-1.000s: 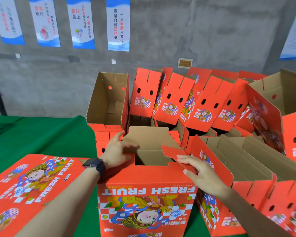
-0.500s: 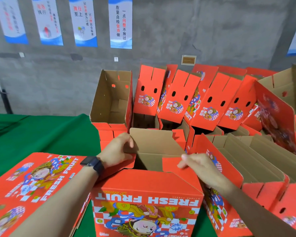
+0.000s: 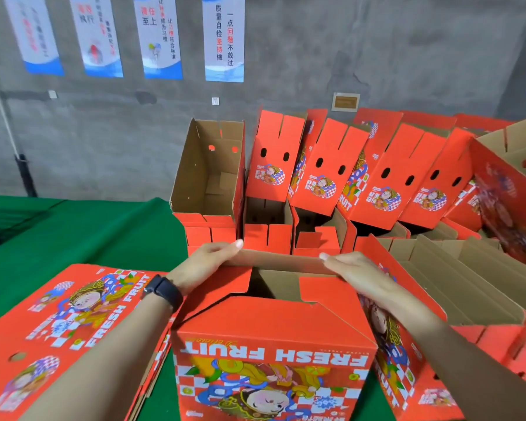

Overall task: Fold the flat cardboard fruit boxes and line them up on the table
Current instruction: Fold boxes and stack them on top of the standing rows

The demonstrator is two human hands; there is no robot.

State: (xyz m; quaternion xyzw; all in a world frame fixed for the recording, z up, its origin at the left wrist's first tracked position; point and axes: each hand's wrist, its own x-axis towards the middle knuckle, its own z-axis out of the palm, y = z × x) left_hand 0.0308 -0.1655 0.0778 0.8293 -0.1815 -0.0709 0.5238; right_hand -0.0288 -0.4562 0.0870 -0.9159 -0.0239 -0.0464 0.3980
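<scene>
**Two hands on one light, easily creased flap**

Nearest, under both forearms, stood the half-formed fruit box (image 3: 274,354), its printed red front facing the wearer and its top not yet closed. The left hand (image 3: 205,265) and right hand (image 3: 356,275) lay on the two ends of its brown far flap (image 3: 283,261). Their fingers were fairly straight, pressing rather than clenching, and the thumbs were hidden. Corrugated card like this was probably light, stiff across its panels and weak only along the scored lines. Holding near the flap's corners, close to the crease, therefore looked wise. Left of the left hand lay flat boxes (image 3: 58,329) on the green bench (image 3: 88,232). Beyond both hands stood finished boxes (image 3: 325,177).
</scene>
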